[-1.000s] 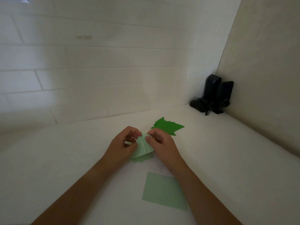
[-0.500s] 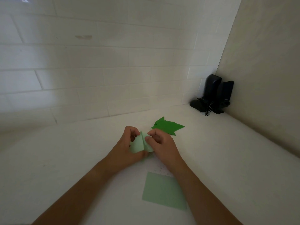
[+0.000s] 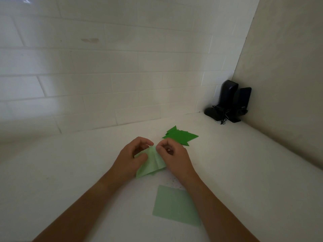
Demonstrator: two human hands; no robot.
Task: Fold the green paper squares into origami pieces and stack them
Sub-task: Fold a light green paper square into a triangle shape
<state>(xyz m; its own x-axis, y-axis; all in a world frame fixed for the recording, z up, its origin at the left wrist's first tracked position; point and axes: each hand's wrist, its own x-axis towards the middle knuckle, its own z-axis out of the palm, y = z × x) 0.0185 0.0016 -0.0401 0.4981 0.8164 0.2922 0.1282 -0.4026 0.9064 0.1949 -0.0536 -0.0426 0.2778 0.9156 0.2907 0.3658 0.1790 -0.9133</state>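
White brick-pattern wall runs along the far side of a pale, matte counter (image 3: 70, 172) that meets a plain beige wall on the right, and the light is dim and even. Near the middle of that surface both hands work one light green paper piece (image 3: 151, 163), partly folded with several creases fanning from its far tip. The left hand (image 3: 130, 158) curls its fingers over the left flap with the thumb pressing on top, and the right hand (image 3: 172, 157) pinches the far tip between thumb and forefinger; both are closed on the paper, which rests low against the counter. Just beyond the right hand lies a small pile of darker green folded pieces (image 3: 180, 136), pointed shapes overlapping one another, so part of the job looks finished and stacked. How many pieces are in the pile cannot be told. Nearer the person, between the forearms, a flat unfolded green square (image 3: 175, 205) lies waiting, so at least one more sheet remains after the one in hand. In the far right corner stand two black upright objects (image 3: 230, 102) with a tangle of cord at their base, well apart from the paper work.
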